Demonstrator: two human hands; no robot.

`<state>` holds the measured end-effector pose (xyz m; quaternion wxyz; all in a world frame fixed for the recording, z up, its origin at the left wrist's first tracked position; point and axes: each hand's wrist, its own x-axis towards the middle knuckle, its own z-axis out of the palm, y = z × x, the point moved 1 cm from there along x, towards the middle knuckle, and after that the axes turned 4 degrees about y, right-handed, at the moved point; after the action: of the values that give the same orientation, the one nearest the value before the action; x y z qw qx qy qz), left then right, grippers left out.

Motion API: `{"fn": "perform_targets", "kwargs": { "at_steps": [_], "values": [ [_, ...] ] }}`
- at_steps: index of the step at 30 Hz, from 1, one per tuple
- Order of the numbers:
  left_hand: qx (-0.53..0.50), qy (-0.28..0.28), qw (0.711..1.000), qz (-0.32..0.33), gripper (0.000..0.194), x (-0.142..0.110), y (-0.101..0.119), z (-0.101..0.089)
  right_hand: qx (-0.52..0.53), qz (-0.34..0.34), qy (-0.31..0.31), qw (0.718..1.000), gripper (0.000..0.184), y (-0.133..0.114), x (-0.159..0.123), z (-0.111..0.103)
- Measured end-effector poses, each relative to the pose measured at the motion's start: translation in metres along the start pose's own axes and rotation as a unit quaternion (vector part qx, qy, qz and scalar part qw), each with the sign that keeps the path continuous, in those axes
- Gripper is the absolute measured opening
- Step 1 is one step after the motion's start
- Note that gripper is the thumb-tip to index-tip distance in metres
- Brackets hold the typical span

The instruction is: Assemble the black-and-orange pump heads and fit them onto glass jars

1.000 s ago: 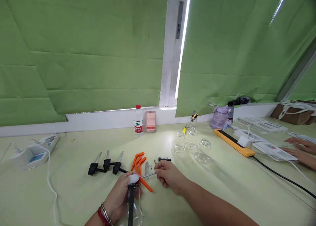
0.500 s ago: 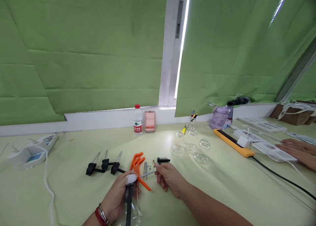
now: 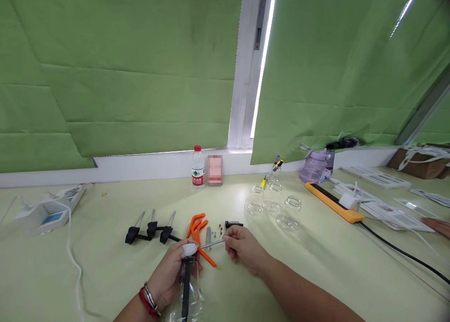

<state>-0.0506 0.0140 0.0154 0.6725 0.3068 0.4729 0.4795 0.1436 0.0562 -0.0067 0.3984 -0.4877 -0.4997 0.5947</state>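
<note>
My left hand (image 3: 168,270), with a white covering on its thumb, is closed around the top of a clear bottle (image 3: 194,294) with a black top and a dark strip running down it. Between the fingertips of my right hand (image 3: 248,249) is one end of a thin metal rod (image 3: 215,243). The rod's other end reaches the bottle's top by my left thumb, where the contact is hidden. Several orange handles (image 3: 195,222) lie just beyond my hands. Beside them are several loose metal rods (image 3: 209,235) and small nuts. A black part with a spring (image 3: 233,224) lies behind my right hand.
Three black pump-like parts (image 3: 132,234) with metal stems lie to the left. Clear glass bottles (image 3: 287,214) and screwdrivers (image 3: 277,164) stand at centre right. A water bottle (image 3: 198,169) is at the back. Power strips (image 3: 332,202) flank the table. Another person's hand (image 3: 438,226) shows far right.
Both hands keep their holds, with the rod in nearly the same place at the bottle's top. The view has shifted slightly. The other person's hand has moved right, partly out of view.
</note>
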Motion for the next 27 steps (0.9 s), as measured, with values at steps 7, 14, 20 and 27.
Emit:
{"fn": "perform_targets", "kwargs": {
  "at_steps": [7,14,20,27],
  "values": [
    [-0.031,-0.003,1.0,0.004,0.012,-0.001,-0.001,-0.004,-0.389,-0.241,0.073,0.886,0.018,-0.014,-0.005,-0.007],
    [-0.088,-0.018,0.995,0.032,0.011,-0.002,0.005,-0.004,-0.631,-0.231,-0.007,0.741,0.021,-0.003,-0.001,0.013],
    [-0.098,-0.03,0.994,0.036,0.008,-0.003,0.005,-0.003,-0.631,-0.236,0.044,0.738,0.025,-0.009,0.0,0.015],
    [-0.154,0.056,0.984,0.064,0.01,-0.005,0.01,-0.004,-0.4,-0.264,0.044,0.876,0.025,-0.031,-0.033,0.008]
  ]
}}
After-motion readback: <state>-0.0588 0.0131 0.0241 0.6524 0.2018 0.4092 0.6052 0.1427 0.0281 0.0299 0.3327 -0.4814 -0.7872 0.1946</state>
